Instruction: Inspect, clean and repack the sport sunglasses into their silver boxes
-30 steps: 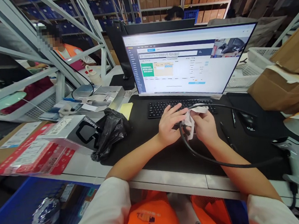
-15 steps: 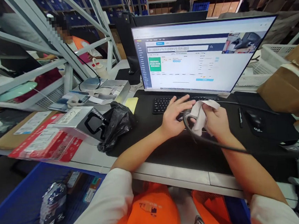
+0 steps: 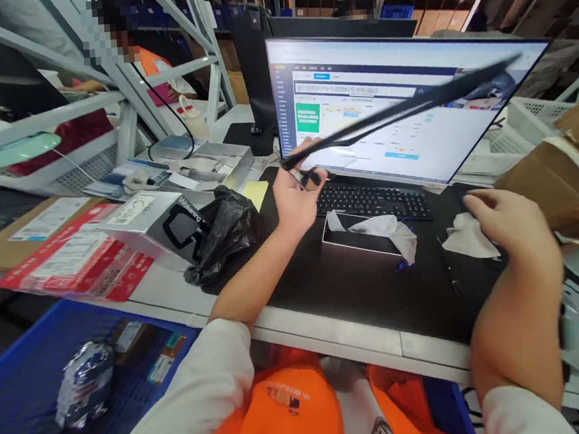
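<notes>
My left hand (image 3: 295, 196) is closed around one end of a long black strap (image 3: 401, 109), which stretches up to the right in front of the monitor. A piece of white tissue paper (image 3: 469, 237) hangs from my right hand (image 3: 518, 222) over the right side of the desk. Below the keyboard (image 3: 376, 200) lies an open dark box (image 3: 359, 246) with pale edges. More white tissue (image 3: 395, 232) spills over that box's rim.
The monitor (image 3: 352, 125) stands at the back. To the left are a black plastic bag (image 3: 230, 228), a silver box (image 3: 144, 222) and a red mailer (image 3: 72, 261). A blue crate (image 3: 23, 398) sits below. Brown packaging (image 3: 547, 176) is at right. A co-worker (image 3: 152, 67) sits behind the frame.
My hands have parted. The left has moved left and up with the strap, now stretched out; the right has carried the tissue to the right. The open box has come into view between them.
</notes>
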A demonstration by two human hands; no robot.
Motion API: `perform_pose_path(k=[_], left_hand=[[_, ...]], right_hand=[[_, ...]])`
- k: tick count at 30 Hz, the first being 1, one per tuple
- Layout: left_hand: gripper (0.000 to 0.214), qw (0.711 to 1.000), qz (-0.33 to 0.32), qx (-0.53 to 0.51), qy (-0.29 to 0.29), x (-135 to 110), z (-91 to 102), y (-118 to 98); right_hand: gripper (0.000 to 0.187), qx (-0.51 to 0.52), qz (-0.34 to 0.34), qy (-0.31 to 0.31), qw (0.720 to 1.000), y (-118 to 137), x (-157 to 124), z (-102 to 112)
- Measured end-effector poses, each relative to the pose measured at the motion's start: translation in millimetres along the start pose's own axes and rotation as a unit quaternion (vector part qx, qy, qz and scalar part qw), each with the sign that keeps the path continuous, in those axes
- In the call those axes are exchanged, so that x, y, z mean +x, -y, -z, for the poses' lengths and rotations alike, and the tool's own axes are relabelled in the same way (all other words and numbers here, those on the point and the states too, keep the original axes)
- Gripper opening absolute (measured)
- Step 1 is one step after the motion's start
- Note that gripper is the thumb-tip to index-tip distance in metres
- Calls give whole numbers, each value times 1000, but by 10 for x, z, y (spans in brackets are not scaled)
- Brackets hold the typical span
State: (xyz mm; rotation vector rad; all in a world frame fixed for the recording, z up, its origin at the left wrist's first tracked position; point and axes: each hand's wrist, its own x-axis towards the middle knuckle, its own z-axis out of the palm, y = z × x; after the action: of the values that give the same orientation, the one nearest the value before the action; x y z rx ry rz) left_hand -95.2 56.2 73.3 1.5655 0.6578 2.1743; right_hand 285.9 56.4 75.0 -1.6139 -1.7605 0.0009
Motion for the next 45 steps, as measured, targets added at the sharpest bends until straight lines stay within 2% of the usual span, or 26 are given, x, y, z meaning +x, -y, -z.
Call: perform_pose_path(k=[3, 4, 6, 9, 11, 13, 16, 17, 19, 21, 23, 25, 26, 27, 29, 30, 32, 33, 34, 35, 38, 41, 43, 45], left_hand=[[39, 999, -7, 4, 51, -78, -71, -25], [39, 998, -6, 7, 66, -101, -90, -34], [42, 996, 2, 20, 90, -142, -117, -51], [44, 992, 6, 42, 116, -179, -124, -79], [43, 992, 3, 47, 121, -177, -104, -95], [44, 992, 0, 42, 116, -153, -70, -103], [44, 996, 21, 27, 88, -91, -18, -92], [44, 996, 34, 16, 78, -69, -8, -86], [43, 996, 54, -20, 66, -32, -7, -84], [41, 993, 75, -63, 61, -13, -30, -113], [41, 986, 112, -105, 60, -21, -69, -178], [42, 969, 176, -156, 73, -60, -117, -260], [42, 954, 218, -186, 91, -93, -143, -299], [42, 932, 265, -218, 118, -135, -171, -331], [41, 867, 367, -283, 186, -241, -235, -366], [41, 828, 411, -312, 219, -301, -271, -367], [43, 758, 475, -360, 264, -416, -345, -344], [43, 737, 491, -377, 271, -462, -379, -325], [42, 729, 495, -391, 265, -495, -407, -303], [40, 733, 489, -403, 249, -514, -427, -283], [33, 769, 443, -424, 178, -497, -428, -235], [34, 773, 448, -413, 177, -449, -381, -200], [35, 768, 465, -399, 184, -444, -365, -172], [35, 771, 476, -389, 169, -462, -371, -146]], right_hand=[[25, 41, 119, 78, 989, 916, -247, -455], [27, 26, 160, 130, 978, 1194, -311, -644], [35, -60, 187, 186, 963, 1612, -387, -1014], [32, -124, 161, 218, 955, 1858, -370, -1402], [26, -58, 142, 217, 964, 1836, -304, -1482], [25, 23, 125, 200, 972, 1742, -231, -1417], [26, 185, 67, 124, 973, 1551, -154, -1131], [24, 257, 44, 90, 961, 1483, -142, -1012], [22, 403, 11, 24, 915, 1346, -140, -775], [22, 480, 4, -14, 877, 1213, -154, -570], [24, 493, 10, -39, 869, 1093, -170, -411], [27, 442, 30, -84, 892, 1002, -179, -303], [28, 396, 43, -125, 909, 972, -182, -267], [28, 343, 52, -169, 923, 956, -185, -245], [27, 268, 53, -223, 936, 971, -199, -235], [28, 261, 46, -220, 939, 1001, -214, -245], [30, 292, 37, -157, 943, 1093, -261, -282], [29, 316, 40, -110, 942, 1147, -291, -303], [28, 337, 48, -66, 938, 1198, -321, -322], [26, 353, 61, -25, 933, 1244, -350, -335], [19, 361, 117, 79, 922, 1326, -402, -338], [16, 326, 185, 176, 910, 1348, -402, -307], [18, 313, 235, 194, 899, 1361, -395, -289], [32, 295, 283, 162, 898, 1379, -395, -286]])
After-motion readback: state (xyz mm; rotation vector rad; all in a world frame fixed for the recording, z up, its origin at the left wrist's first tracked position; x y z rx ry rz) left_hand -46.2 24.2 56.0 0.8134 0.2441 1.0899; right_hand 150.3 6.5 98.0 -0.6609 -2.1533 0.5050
